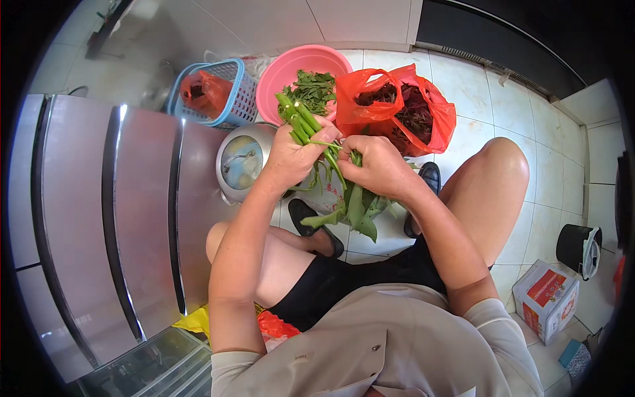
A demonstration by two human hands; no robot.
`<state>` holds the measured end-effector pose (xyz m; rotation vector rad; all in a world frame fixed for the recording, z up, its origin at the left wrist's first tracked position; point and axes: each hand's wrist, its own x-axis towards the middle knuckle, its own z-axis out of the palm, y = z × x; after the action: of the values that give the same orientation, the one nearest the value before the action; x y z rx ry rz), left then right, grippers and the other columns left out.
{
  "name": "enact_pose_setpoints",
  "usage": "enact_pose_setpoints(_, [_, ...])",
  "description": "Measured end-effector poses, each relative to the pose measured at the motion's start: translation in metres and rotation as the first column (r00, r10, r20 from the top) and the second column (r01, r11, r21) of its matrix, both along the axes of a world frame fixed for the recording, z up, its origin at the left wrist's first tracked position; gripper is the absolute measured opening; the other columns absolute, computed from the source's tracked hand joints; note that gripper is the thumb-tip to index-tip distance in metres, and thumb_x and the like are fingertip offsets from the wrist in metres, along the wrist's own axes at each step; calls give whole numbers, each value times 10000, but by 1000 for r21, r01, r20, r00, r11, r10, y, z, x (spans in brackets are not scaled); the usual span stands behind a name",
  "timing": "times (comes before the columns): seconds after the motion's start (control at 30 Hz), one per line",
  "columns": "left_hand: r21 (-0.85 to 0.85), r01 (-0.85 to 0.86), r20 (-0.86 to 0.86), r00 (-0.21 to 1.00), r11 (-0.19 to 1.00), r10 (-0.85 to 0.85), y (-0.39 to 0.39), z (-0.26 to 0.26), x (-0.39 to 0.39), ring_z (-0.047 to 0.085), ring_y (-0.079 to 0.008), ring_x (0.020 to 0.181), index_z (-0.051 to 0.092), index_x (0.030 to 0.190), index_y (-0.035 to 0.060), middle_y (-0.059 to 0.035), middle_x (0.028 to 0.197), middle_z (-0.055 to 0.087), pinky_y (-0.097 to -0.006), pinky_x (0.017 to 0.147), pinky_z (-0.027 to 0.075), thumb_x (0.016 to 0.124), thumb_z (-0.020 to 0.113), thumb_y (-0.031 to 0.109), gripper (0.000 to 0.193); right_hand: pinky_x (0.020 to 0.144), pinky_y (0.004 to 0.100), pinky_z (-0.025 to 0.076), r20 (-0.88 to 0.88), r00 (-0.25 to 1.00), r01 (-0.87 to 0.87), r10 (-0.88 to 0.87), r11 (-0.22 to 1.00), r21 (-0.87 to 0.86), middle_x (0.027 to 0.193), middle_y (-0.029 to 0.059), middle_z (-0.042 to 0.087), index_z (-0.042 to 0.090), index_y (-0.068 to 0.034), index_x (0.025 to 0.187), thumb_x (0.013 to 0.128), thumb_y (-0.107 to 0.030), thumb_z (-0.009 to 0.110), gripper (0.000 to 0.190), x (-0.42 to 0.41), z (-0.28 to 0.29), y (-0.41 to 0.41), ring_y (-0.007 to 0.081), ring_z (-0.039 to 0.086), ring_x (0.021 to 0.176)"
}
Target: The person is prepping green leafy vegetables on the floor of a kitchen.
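My left hand (296, 151) grips a bunch of thick green vegetable stems (300, 119), their cut ends pointing away from me. Close beside it, my right hand (373, 163) has its fingers closed on a thin side stem of the leafy greens. Broad green leaves (356, 208) hang below both hands, towards my lap. Under them, between my feet, lies a whitish plastic bag (325, 191) with red writing, partly hidden. Just beyond my hands, a pink basin (273, 82) holds loose green leaves (313, 89).
A red plastic bag (441, 116) of dark purple-green leaves stands beside the basin. Left are a blue plastic basket (246, 94) holding another red bag (211, 97), and a metal pot with a lid (241, 163). A carton (545, 300) and a black bin (575, 248) stand at right.
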<state>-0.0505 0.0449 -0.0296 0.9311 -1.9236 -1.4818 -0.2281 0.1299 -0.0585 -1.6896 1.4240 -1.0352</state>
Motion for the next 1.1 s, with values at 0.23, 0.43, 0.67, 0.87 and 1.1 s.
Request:
enact_pose_setpoints(0.23, [-252,57,131,991,966,-25,8,5,-3,601,-112,765,679,907,10,-39,841,671,-277,696,491,942,654,163,159,679,419,501,-53,992,119,-113,983,142,728,190,637,592,9,840,781,-168,641,193,-2,8,-2,316,658,710])
enact_pose_setpoints(0.43, [-369,-71,10,997,927,81,17,-12,-17,618,-138,746,649,855,14,-49,809,656,-298,693,501,938,631,100,121,822,515,501,-327,900,384,-287,878,285,920,283,670,589,29,958,801,-188,604,269,-14,-17,-12,458,651,900])
enact_pose_setpoints(0.67, [-102,-228,-283,940,968,191,-24,18,23,646,-183,759,606,915,-7,-86,823,659,-317,704,531,1013,549,223,256,761,314,488,215,910,282,-355,909,306,873,91,649,632,13,956,815,-138,595,210,-76,-27,-13,166,604,826])
enact_pose_setpoints(0.87, [205,-210,-514,808,956,288,-53,14,47,672,-278,859,545,893,46,-98,823,642,-409,784,554,1049,456,361,363,637,223,493,602,756,7,-256,924,383,828,-11,628,623,-71,915,872,-103,669,71,-88,3,0,61,583,693])
enact_pose_setpoints(1.1, [445,-42,-686,626,894,371,-66,13,52,612,-226,741,531,840,130,-11,694,516,-460,791,546,1017,468,488,404,593,230,511,759,603,-75,-245,930,359,801,-2,629,608,-83,888,832,-63,702,112,-85,-2,3,79,594,645])
